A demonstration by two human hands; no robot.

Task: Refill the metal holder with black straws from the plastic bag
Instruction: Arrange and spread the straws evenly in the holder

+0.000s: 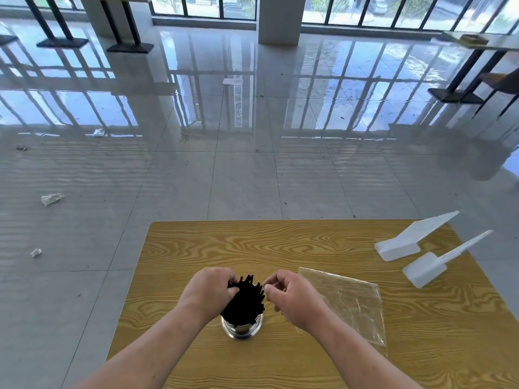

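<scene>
A shiny metal holder (242, 329) stands on the wooden table (309, 248), near its front middle. A thick bunch of black straws (247, 301) stands in it, the tips fanning out above the rim. My left hand (209, 290) curls round the left side of the bunch near the tips. My right hand (292, 296) hovers just right of the straws, thumb and forefinger close together by the tips; I cannot tell whether they pinch a straw. The clear plastic bag (348, 304) lies flat on the table to the right, partly under my right wrist.
Two white plastic scoops (398, 245) (427, 269) lie at the table's back right. Beyond the table is a glossy tiled floor with scraps of litter (52, 198), table stands and a chair (497, 85) further off.
</scene>
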